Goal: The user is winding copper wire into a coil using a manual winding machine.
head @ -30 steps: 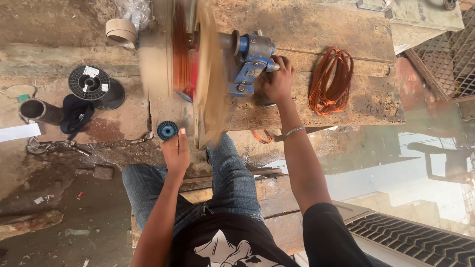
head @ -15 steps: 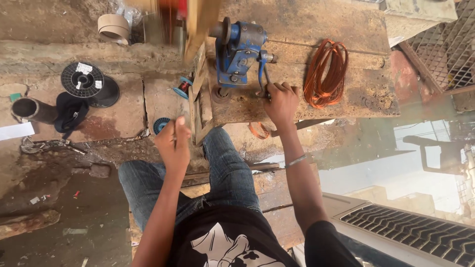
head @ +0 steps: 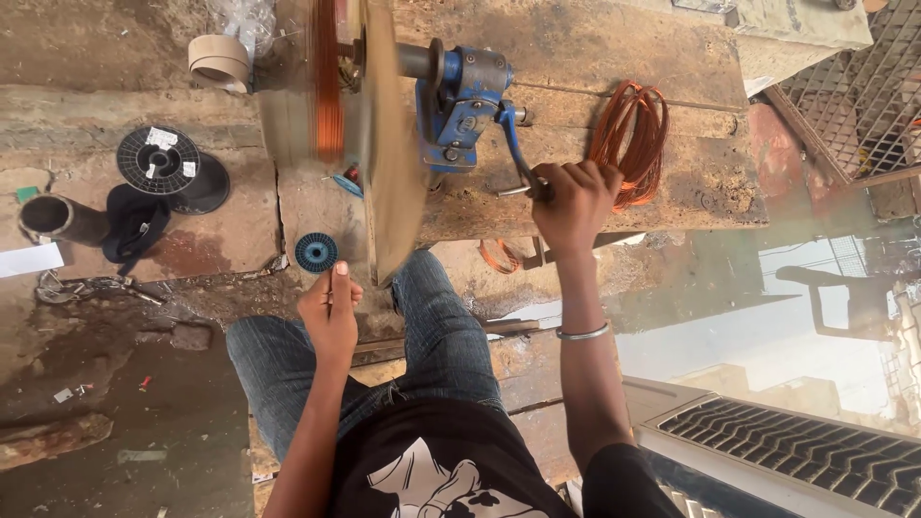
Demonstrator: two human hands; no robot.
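The crank handle (head: 513, 153) has swung down, right hand (head: 574, 201) grip clenched round it, blue winder (head: 460, 105) spinning.

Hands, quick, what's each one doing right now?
Left hand: fingers pinched shut, near the small blue spool; contents cannot be told.
Right hand: closed on the winder's crank handle.

A worn wooden worktop (head: 595, 58) is seen from above in daylight. A stained, cracked concrete floor (head: 115, 403) is spread along its left edge. A metal mesh grille (head: 854, 86) is set at the upper right, and a ribbed grating (head: 815, 451) at the lower right.
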